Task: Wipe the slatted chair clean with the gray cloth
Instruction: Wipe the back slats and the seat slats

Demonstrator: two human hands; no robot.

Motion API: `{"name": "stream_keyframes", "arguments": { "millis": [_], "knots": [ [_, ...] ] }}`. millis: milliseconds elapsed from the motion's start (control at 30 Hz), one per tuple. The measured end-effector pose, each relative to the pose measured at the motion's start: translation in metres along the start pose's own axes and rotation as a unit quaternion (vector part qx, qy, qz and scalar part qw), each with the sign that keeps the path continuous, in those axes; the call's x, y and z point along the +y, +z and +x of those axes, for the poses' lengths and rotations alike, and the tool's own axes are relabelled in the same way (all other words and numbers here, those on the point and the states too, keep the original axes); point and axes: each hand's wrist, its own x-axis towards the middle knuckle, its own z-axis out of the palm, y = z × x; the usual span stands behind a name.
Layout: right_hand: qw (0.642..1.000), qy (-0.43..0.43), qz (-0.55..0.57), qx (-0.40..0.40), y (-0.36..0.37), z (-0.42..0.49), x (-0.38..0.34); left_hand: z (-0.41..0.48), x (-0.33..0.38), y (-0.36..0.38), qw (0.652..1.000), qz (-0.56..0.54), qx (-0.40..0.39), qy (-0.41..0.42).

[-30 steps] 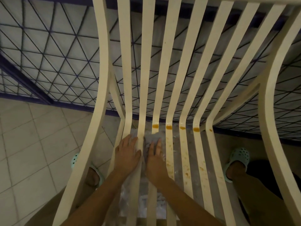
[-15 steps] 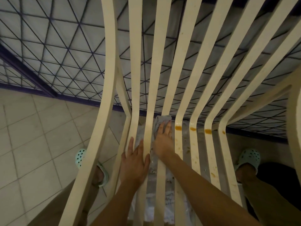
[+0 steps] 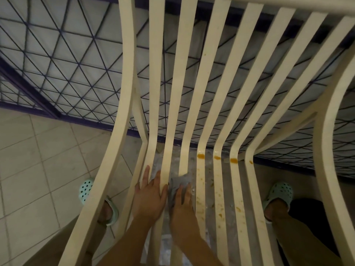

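Chair slats (image 3: 201, 116): gray cloth (image 3: 179, 182) under right hand (image 3: 182, 202).

We count one slatted chair (image 3: 203, 93), cream, filling the frame centre. Two hands at lower centre: left hand (image 3: 148, 196), right hand (image 3: 182, 200). One gray cloth (image 3: 177, 182) at lower centre. Two mint clogs: one (image 3: 87, 189) lower left, one (image 3: 280, 192) lower right. Four orange blobs (image 3: 201, 156) in a row across the slats, centre right.
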Motion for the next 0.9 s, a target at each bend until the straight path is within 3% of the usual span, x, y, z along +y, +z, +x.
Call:
{"name": "stream_keyframes", "arguments": {
  "millis": [67,333,600,900],
  "knots": [
    [0.998,0.029,0.008,-0.061,0.003,-0.009,0.000,-0.001,0.001,-0.001,1.000,-0.010,0.005,0.002],
    [1.000,0.006,0.029,0.000,-0.033,0.034,-0.005,0.002,-0.004,0.005,1.000,0.008,-0.012,0.001],
    [1.000,0.008,-0.003,-0.017,-0.070,0.114,-0.007,0.001,-0.002,0.000,1.000,-0.012,-0.010,-0.005],
    [1.000,0.005,-0.016,-0.017,-0.059,0.101,-0.001,0.003,-0.005,0.007,1.000,0.004,-0.022,-0.011]
  ]
}}
